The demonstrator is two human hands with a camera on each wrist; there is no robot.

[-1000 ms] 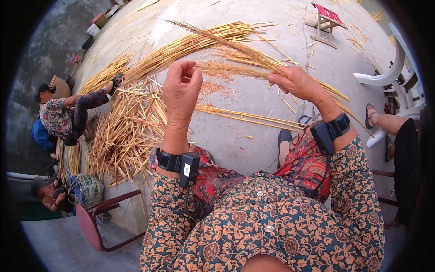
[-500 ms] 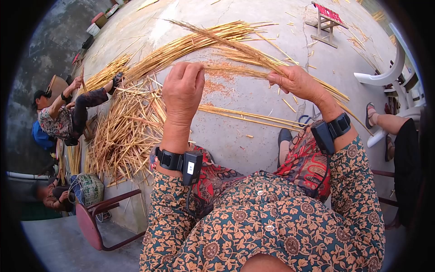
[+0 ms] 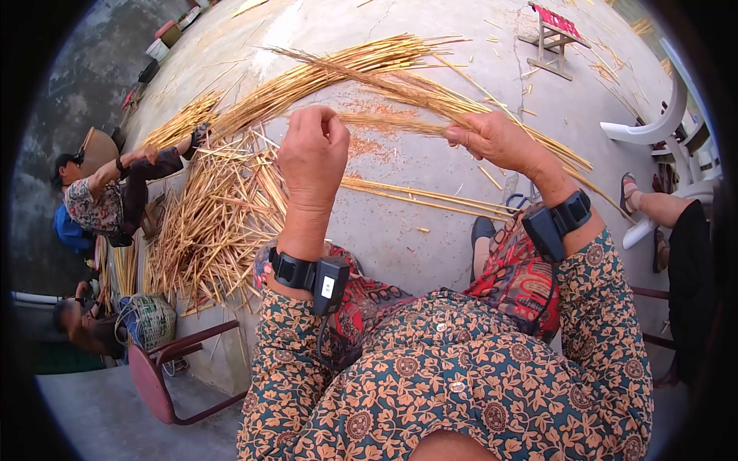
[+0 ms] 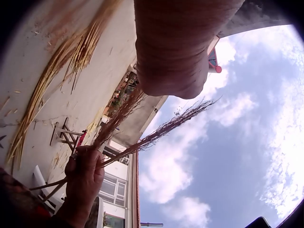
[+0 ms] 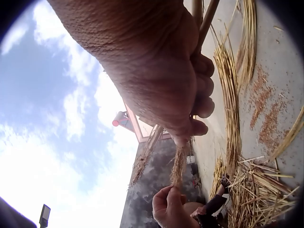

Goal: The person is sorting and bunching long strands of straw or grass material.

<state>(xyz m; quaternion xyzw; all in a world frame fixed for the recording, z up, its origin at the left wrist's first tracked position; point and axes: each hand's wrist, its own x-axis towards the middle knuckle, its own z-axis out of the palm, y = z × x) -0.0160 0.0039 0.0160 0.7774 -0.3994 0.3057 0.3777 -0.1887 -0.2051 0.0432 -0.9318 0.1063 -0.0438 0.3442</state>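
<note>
My right hand point(image 3: 496, 142) grips two dry broomcorn stalks, their bare stems running back past the wrist. One brushy head point(image 3: 392, 123) stretches across to my left hand point(image 3: 314, 157), whose thumb and fingers pinch its tip end. The second head point(image 4: 164, 133) fans away free, clear against the sky in the left wrist view. In the right wrist view, the left hand point(image 5: 171, 209) holds the tip of the stretched head point(image 5: 178, 166) between thumb and fingertips. Reddish seeds point(image 3: 373, 146) are scattered on the ground beneath both hands.
A long bundle of stalks point(image 3: 307, 81) lies ahead, and a heap of cut stalks point(image 3: 215, 223) lies at left. Scissors point(image 3: 516, 202) rest near my foot. A seated person point(image 3: 100, 192), a maroon stool point(image 3: 150, 384), a small wooden stand point(image 3: 550, 54) and white chairs point(image 3: 653, 127) surround the work.
The right hand has shifted slightly left with the stalks, and the free head has swung lower. My left hand has closed on the stretched head's end and turned slightly.
</note>
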